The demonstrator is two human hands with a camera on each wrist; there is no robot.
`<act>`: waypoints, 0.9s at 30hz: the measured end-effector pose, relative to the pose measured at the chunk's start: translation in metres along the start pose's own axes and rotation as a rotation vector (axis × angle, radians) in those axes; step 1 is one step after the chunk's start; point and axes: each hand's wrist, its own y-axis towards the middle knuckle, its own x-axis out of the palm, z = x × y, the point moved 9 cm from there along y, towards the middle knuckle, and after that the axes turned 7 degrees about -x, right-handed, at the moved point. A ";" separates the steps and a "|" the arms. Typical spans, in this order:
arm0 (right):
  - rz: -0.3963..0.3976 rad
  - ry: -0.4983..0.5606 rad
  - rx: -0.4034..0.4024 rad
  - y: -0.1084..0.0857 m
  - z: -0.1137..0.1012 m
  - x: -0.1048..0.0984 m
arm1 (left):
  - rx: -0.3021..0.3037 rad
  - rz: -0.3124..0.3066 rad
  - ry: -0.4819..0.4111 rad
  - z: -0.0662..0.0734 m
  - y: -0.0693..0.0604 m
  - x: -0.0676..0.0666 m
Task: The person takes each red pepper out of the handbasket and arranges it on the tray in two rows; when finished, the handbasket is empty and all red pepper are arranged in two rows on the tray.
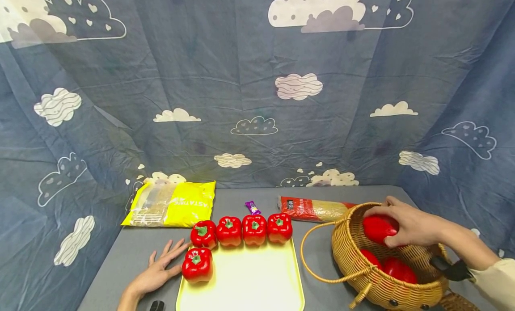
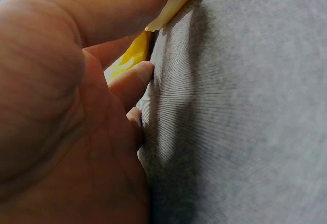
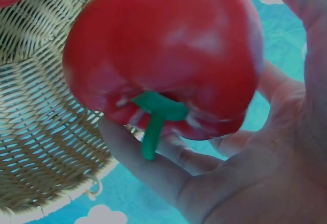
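Note:
My right hand (image 1: 414,224) grips a red bell pepper (image 1: 380,229) inside the mouth of a wicker basket (image 1: 350,248). The right wrist view shows that pepper's green stem (image 3: 156,114) by my fingers. Lower in the basket lie more red peppers (image 1: 398,270). My left hand (image 1: 157,273) rests with spread fingers on the grey table, at the left edge of a pale yellow tray (image 1: 253,279). Its thumb (image 2: 127,9) touches the tray's rim in the left wrist view. Several red bell peppers (image 1: 254,229) stand along the tray's back edge and its left back corner.
A yellow pasta bag (image 1: 177,206) lies at the back left. Behind the peppers sits a small purple wrapped candy (image 1: 252,208). A red-and-clear noodle packet (image 1: 314,208) lies behind the basket's left side. The basket's handle (image 1: 307,257) hangs out toward the tray. A patterned blue curtain (image 1: 241,78) encloses the table.

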 end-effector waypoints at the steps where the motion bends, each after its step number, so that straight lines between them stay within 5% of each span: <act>1: 0.005 -0.003 -0.001 0.000 -0.001 -0.001 | -0.001 0.000 0.000 0.000 0.000 0.000; 12: 0.033 -0.015 0.018 -0.001 -0.014 -0.011 | 0.013 0.004 0.008 0.001 0.000 0.000; 27: 0.263 -0.168 -0.083 0.002 -0.043 -0.034 | 0.001 0.010 0.007 -0.002 0.002 0.000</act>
